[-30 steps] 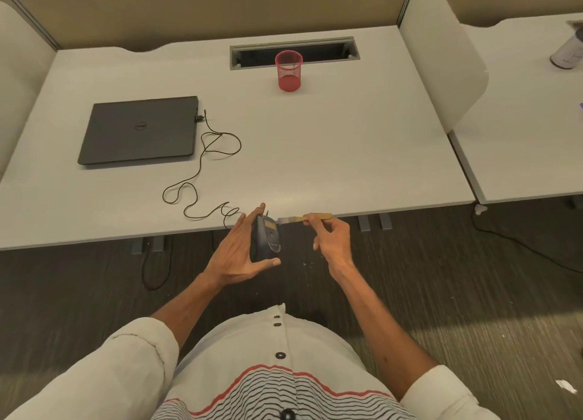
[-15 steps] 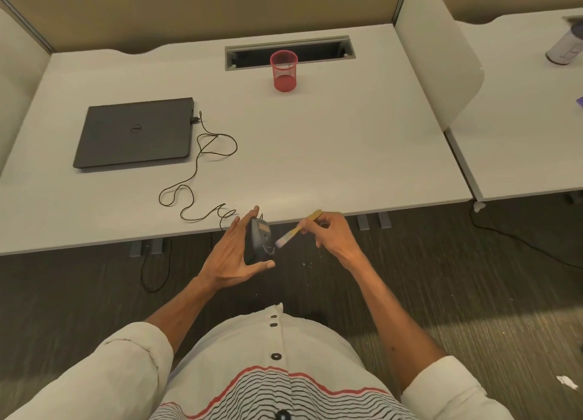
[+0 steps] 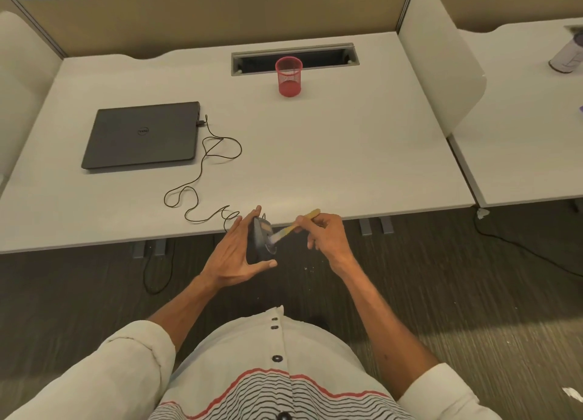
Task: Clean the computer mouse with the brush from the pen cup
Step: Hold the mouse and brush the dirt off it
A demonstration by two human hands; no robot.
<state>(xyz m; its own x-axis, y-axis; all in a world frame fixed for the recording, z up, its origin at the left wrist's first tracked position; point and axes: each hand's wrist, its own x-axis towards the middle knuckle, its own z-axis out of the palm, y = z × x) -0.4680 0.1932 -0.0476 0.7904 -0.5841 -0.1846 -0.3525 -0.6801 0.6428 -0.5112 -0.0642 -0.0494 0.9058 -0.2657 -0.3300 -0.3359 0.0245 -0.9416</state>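
Note:
My left hand [image 3: 235, 252] holds a dark wired computer mouse [image 3: 261, 240] on its side, underside toward the right, just off the front edge of the white desk [image 3: 331, 154]. In my right hand [image 3: 328, 235] is a small brush with a yellow handle [image 3: 299, 222]; its pale bristles touch the mouse's underside. The mouse's black cable [image 3: 202, 173] snakes across the desk to a closed dark laptop [image 3: 142, 135]. A red mesh pen cup [image 3: 288, 76] stands near the desk's back, with nothing visible inside it.
Behind the cup is a cable slot [image 3: 295, 60] in the desk. White divider panels [image 3: 438, 72] flank the desk. A neighbouring desk at right carries a grey cylinder [image 3: 568, 55]. Dark carpet with a black floor cable [image 3: 520, 246] lies below.
My right hand has tilted the brush from level to slanting down-left, and its bristles have swept lower across the mouse's underside. My left hand keeps holding the mouse in place.

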